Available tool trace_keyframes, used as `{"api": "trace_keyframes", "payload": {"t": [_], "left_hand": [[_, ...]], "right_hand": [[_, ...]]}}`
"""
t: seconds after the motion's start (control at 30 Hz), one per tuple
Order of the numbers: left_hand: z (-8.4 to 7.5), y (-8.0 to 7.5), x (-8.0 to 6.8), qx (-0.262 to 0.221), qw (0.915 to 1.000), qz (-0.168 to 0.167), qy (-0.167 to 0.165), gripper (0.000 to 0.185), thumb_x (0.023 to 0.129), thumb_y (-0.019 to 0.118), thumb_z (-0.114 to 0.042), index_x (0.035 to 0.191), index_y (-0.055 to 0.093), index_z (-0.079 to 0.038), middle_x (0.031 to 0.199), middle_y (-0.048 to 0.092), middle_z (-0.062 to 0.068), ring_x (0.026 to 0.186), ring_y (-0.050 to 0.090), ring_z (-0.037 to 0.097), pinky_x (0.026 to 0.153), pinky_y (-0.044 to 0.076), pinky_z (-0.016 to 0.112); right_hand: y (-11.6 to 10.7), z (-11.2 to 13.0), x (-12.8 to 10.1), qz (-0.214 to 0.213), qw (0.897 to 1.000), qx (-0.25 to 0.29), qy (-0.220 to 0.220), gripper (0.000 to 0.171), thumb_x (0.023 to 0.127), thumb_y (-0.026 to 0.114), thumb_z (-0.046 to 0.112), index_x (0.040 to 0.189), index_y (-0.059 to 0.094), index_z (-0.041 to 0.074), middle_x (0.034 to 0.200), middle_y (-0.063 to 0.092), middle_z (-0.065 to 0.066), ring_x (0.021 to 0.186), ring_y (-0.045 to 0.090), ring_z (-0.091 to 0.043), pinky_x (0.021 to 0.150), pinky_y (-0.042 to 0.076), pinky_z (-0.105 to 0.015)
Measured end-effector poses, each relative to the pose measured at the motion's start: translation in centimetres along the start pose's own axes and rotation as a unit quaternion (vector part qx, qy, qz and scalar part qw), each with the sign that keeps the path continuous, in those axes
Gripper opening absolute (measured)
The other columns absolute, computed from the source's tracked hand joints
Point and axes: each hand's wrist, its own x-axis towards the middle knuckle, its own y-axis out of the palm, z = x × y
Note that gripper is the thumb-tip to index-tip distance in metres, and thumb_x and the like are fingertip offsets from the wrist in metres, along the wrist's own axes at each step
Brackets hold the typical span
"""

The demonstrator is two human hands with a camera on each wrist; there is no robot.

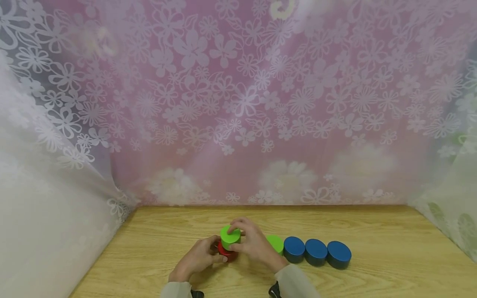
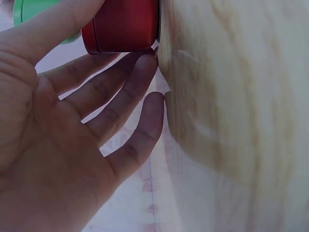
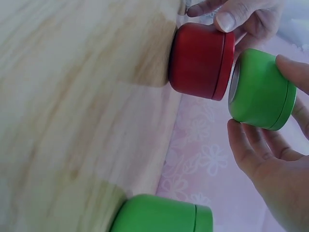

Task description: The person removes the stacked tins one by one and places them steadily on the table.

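Observation:
On the wooden table stands a round red tin point(image 1: 225, 252) with a lid. My left hand point(image 1: 199, 256) holds it from the side, thumb near the lid's rim and fingers round the far side, as the left wrist view shows. My right hand point(image 1: 256, 245) grips a green tin point(image 3: 260, 89) by its sides, with a fingertip on its top. That green tin is slightly tilted right over the red tin's lid, their edges close together in the right wrist view.
To the right, a second green tin point(image 1: 275, 243) and three blue tins point(image 1: 294, 249) stand in a row on the table point(image 1: 167, 223). A flowered curtain point(image 1: 238, 124) hangs behind the table and along both sides.

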Motion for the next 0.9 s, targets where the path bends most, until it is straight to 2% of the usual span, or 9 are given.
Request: {"api": "trace_keyframes", "payload": {"t": [0.13, 0.4, 0.67, 0.9], "left_hand": [[0.0, 0.0, 0.0, 0.003, 1.0000, 0.000, -0.001, 0.058, 0.090, 0.079, -0.015, 0.136, 0.054, 0.009, 0.120, 0.067, 0.019, 0.106, 0.067, 0.036, 0.088, 0.056, 0.052], [-0.2, 0.1, 0.1, -0.004, 0.9998, -0.006, -0.017, 0.054, 0.089, 0.080, -0.012, 0.135, 0.058, 0.005, 0.117, 0.069, 0.015, 0.103, 0.067, 0.032, 0.088, 0.055, 0.052], [-0.2, 0.2, 0.0, -0.004, 0.9997, -0.011, -0.023, 0.052, 0.088, 0.081, -0.012, 0.133, 0.059, 0.005, 0.116, 0.070, 0.013, 0.103, 0.067, 0.032, 0.090, 0.054, 0.053], [-0.2, 0.3, 0.1, -0.001, 0.9997, -0.016, -0.019, 0.052, 0.087, 0.081, -0.011, 0.132, 0.060, 0.005, 0.115, 0.070, 0.012, 0.102, 0.067, 0.031, 0.088, 0.054, 0.052]], "right_hand": [[-0.5, 0.2, -0.1, 0.001, 1.000, 0.000, 0.006, 0.023, 0.083, 0.082, 0.000, 0.100, 0.070, 0.007, 0.127, 0.057, -0.018, 0.119, 0.055, -0.038, 0.090, 0.055, -0.048], [-1.5, 0.3, -0.5, -0.014, 1.000, -0.002, 0.003, 0.024, 0.082, 0.084, 0.001, 0.100, 0.069, 0.008, 0.126, 0.058, -0.015, 0.116, 0.058, -0.036, 0.091, 0.055, -0.049], [-2.3, 0.3, -1.2, -0.038, 0.999, -0.017, -0.001, 0.028, 0.078, 0.085, -0.006, 0.098, 0.069, 0.008, 0.125, 0.059, -0.016, 0.114, 0.059, -0.037, 0.088, 0.057, -0.041], [-2.9, 0.2, -1.7, -0.037, 0.999, -0.018, -0.008, 0.030, 0.077, 0.084, -0.008, 0.098, 0.069, 0.007, 0.124, 0.058, -0.017, 0.114, 0.059, -0.040, 0.088, 0.057, -0.044]]}}
